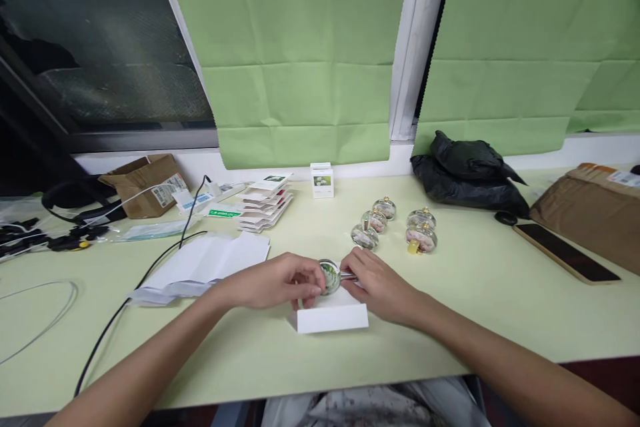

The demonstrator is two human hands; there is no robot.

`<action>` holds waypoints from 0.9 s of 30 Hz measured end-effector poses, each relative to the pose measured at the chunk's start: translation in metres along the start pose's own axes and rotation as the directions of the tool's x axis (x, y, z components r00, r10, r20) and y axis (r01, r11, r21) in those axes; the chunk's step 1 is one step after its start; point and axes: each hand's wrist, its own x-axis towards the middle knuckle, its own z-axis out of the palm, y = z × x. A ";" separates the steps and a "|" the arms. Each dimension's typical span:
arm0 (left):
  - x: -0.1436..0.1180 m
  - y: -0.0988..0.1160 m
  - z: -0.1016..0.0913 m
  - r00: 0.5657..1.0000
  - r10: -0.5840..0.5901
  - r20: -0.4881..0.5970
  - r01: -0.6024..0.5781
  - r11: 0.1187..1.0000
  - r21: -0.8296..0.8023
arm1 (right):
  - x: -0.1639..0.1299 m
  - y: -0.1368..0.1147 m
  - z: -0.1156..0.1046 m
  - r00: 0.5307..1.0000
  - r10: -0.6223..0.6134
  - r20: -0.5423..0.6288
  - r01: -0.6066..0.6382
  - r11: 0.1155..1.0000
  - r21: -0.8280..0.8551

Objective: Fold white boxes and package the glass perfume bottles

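On the pale yellow-green desk [225, 360], the left hand [287, 280] and right hand [373, 280] are positioned at a folded white card [333, 319]. Between them, over the card, is a round clear-glass object [330, 277] with green interior: left fingers grasp its rim; right fingers grasp its silvery end.

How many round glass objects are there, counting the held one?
6: one object between the left hand and the right hand; beyond the right hand, a slanting row of three, nearest one, middle one, farthest one; right of these, a pair, front one, back one.
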 end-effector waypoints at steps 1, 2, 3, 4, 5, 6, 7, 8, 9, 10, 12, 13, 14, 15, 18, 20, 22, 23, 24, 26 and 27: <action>-0.001 0.001 0.004 0.998 -0.008 -0.063 0.012 0.998 0.068 | 0.000 -0.001 0.000 1.000 0.004 0.006 -0.004 1.000 0.012; -0.003 0.001 0.009 0.993 -0.010 -0.120 0.027 0.989 0.144 | 0.000 -0.002 -0.001 1.000 0.006 0.017 -0.006 1.000 0.024; -0.005 0.001 0.015 0.988 -0.009 -0.157 0.043 0.975 0.218 | 0.001 -0.003 0.000 1.000 0.006 0.030 -0.007 0.999 0.034; -0.008 0.002 0.022 0.984 -0.007 -0.176 0.057 0.958 0.282 | 0.002 -0.003 0.001 0.999 0.005 0.041 -0.007 0.999 0.040; -0.011 0.001 0.028 0.982 0.001 -0.189 0.064 0.940 0.334 | 0.003 -0.004 0.002 0.999 0.004 0.049 -0.006 0.999 0.041; -0.015 0.001 0.033 0.979 0.014 -0.204 0.065 0.925 0.375 | 0.004 -0.004 0.004 0.999 0.004 0.054 -0.006 0.999 0.035; -0.018 0.000 0.038 0.974 0.029 -0.223 0.066 0.912 0.405 | 0.006 -0.004 0.005 0.998 0.005 0.056 -0.007 1.000 0.023; -0.021 -0.002 0.042 0.969 0.042 -0.244 0.068 0.903 0.425 | 0.007 -0.004 0.007 0.999 0.008 0.053 -0.008 1.000 0.008; -0.023 -0.005 0.045 0.963 0.048 -0.265 0.074 0.897 0.435 | 0.009 -0.005 0.009 0.999 0.010 0.049 -0.009 1.000 -0.010; -0.024 -0.008 0.048 0.957 0.050 -0.285 0.085 0.894 0.440 | 0.009 -0.005 0.009 0.999 0.012 0.042 -0.011 1.000 -0.027; -0.026 -0.015 0.051 0.946 0.043 -0.323 0.113 0.886 0.449 | 0.010 -0.005 0.009 1.000 0.013 0.019 -0.012 0.999 -0.051; -0.026 -0.019 0.052 0.940 0.040 -0.338 0.126 0.882 0.455 | 0.010 -0.004 0.008 1.000 0.007 0.010 -0.007 0.998 -0.055; -0.027 -0.022 0.052 0.936 0.038 -0.349 0.136 0.877 0.460 | 0.010 -0.004 0.007 1.000 -0.002 0.003 0.002 0.999 -0.051; -0.027 -0.025 0.052 0.933 0.035 -0.357 0.145 0.874 0.463 | 0.009 -0.003 0.005 1.000 -0.014 -0.001 0.014 0.999 -0.043; -0.028 -0.031 0.050 0.928 0.030 -0.372 0.154 0.877 0.456 | 0.005 0.000 -0.002 0.998 -0.069 -0.004 0.069 0.998 0.003; -0.028 -0.034 0.047 0.929 0.043 -0.367 0.138 0.881 0.452 | 0.002 0.002 -0.006 0.994 -0.112 -0.011 0.112 0.993 0.040; -0.027 -0.036 0.045 0.933 0.071 -0.353 0.106 0.883 0.457 | -0.002 0.002 -0.011 0.990 -0.139 -0.013 0.140 0.986 0.091; -0.027 -0.038 0.044 0.934 0.088 -0.347 0.088 0.883 0.462 | -0.003 0.002 -0.013 0.990 -0.140 -0.009 0.140 0.982 0.125; -0.026 -0.039 0.043 0.934 0.108 -0.340 0.069 0.881 0.469 | -0.004 0.002 -0.015 0.991 -0.131 0.000 0.129 0.978 0.166; -0.023 -0.041 0.041 0.935 0.141 -0.326 0.039 0.871 0.489 | -0.005 0.002 -0.018 0.995 -0.098 0.023 0.089 0.960 0.264; -0.021 -0.042 0.039 0.936 0.152 -0.316 0.030 0.864 0.503 | -0.005 0.002 -0.019 0.996 -0.080 0.030 0.066 0.945 0.319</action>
